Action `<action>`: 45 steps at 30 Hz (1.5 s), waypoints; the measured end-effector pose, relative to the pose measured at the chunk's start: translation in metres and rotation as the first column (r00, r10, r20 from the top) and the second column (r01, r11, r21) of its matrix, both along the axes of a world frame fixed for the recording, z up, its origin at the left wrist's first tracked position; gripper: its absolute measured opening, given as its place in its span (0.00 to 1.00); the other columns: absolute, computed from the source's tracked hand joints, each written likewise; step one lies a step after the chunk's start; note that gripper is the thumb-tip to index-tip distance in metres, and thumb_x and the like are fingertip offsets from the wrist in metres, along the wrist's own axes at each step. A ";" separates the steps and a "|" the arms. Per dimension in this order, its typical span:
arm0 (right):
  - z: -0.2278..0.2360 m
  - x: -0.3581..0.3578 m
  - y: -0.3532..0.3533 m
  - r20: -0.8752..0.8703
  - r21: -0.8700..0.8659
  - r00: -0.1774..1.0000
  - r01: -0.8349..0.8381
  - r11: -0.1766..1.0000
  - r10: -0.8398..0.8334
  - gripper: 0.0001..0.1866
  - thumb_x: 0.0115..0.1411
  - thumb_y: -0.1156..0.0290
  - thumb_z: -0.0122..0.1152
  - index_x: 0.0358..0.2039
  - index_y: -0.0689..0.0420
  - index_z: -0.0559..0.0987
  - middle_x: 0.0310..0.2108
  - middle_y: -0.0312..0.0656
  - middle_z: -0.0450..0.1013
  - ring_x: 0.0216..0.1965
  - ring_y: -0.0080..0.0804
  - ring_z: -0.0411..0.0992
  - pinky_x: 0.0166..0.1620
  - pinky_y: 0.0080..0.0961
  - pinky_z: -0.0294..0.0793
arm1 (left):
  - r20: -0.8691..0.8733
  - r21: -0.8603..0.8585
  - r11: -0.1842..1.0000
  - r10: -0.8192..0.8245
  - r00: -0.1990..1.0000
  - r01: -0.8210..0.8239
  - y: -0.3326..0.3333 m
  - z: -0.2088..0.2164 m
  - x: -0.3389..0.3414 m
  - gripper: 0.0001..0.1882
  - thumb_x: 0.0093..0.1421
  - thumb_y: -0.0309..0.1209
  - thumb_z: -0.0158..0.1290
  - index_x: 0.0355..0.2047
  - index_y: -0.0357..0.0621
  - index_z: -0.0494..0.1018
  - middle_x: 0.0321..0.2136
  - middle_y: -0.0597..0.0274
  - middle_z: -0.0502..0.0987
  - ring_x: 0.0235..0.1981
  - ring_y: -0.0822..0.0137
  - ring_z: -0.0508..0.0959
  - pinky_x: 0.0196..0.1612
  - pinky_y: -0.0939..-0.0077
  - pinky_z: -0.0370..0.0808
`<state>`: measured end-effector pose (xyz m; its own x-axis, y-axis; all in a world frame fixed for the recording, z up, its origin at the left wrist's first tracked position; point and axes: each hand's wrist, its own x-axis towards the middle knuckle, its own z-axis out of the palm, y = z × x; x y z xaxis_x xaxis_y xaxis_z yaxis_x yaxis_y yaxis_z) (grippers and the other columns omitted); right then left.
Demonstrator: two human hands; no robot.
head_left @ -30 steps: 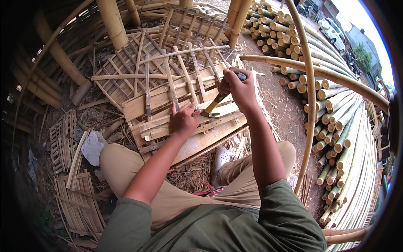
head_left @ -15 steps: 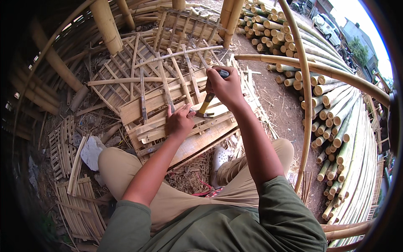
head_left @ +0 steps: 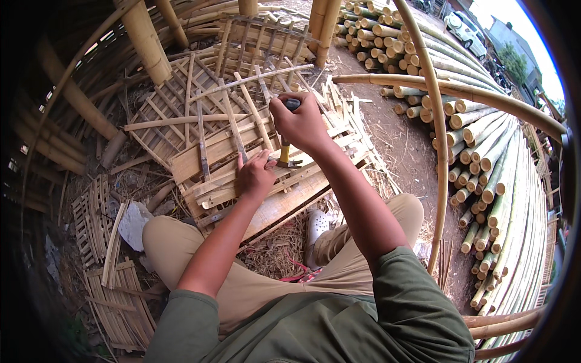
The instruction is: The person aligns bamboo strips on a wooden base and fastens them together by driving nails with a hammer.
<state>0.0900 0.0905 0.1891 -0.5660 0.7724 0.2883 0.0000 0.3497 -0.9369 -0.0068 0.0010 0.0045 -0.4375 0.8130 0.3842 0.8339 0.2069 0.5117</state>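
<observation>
The right hand [head_left: 298,124] is closed in a fist around the handle of a hammer [head_left: 285,155], beyond the wide board [head_left: 272,213]. Its knuckles face up, and the dark end of the handle pokes out on top of the fist. The right forearm slants up and leftward, passing over the board's right end. The hammer stands steeply, head down at the strips [head_left: 227,192] on the board's far side, its claw turned right.

The left hand [head_left: 255,175] lies palm down on those strips, just past the board, with the thumb apart and pointing away and the other fingers bent toward the hammer's head. I cannot tell whether its fingertips pinch anything. The left forearm slants up and rightward, across the board's left part. A crossed-slat frame [head_left: 235,124] lies beyond the board; a white shoe [head_left: 317,225] is on its near side.
</observation>
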 end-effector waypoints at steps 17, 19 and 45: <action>0.006 -0.018 -0.006 0.052 0.128 0.999 0.007 0.992 -0.014 0.17 0.60 0.68 0.58 0.20 0.68 0.77 0.13 0.37 0.70 0.17 0.17 0.64 0.22 0.24 0.65 | 0.015 -0.025 1.000 -0.014 1.000 0.015 0.002 0.000 -0.002 0.16 0.62 0.33 0.55 0.49 0.44 0.79 0.49 0.59 0.81 0.53 0.63 0.78 0.70 0.54 0.53; 0.014 -0.017 -0.012 0.072 0.140 0.997 0.008 0.990 -0.018 0.17 0.60 0.67 0.58 0.20 0.68 0.77 0.13 0.37 0.69 0.17 0.18 0.63 0.22 0.25 0.65 | 0.012 -0.013 1.000 -0.002 1.000 0.002 0.000 -0.001 -0.003 0.16 0.62 0.33 0.55 0.49 0.43 0.79 0.50 0.58 0.80 0.54 0.63 0.78 0.70 0.54 0.53; -0.009 0.084 0.057 -0.373 -0.441 0.899 0.044 0.896 -0.228 0.17 0.65 0.67 0.53 0.19 0.53 0.62 0.15 0.34 0.57 0.17 0.28 0.58 0.29 0.33 0.68 | 0.000 -0.056 0.997 -0.052 0.999 0.052 0.001 0.016 0.006 0.14 0.63 0.34 0.54 0.48 0.46 0.80 0.52 0.62 0.80 0.55 0.64 0.76 0.69 0.46 0.52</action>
<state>0.1742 0.1476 0.1797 -0.3491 0.9311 0.1059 -0.3922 -0.0425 -0.9189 -0.0004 0.0016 0.0206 -0.3936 0.8548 0.3382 0.8450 0.1914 0.4994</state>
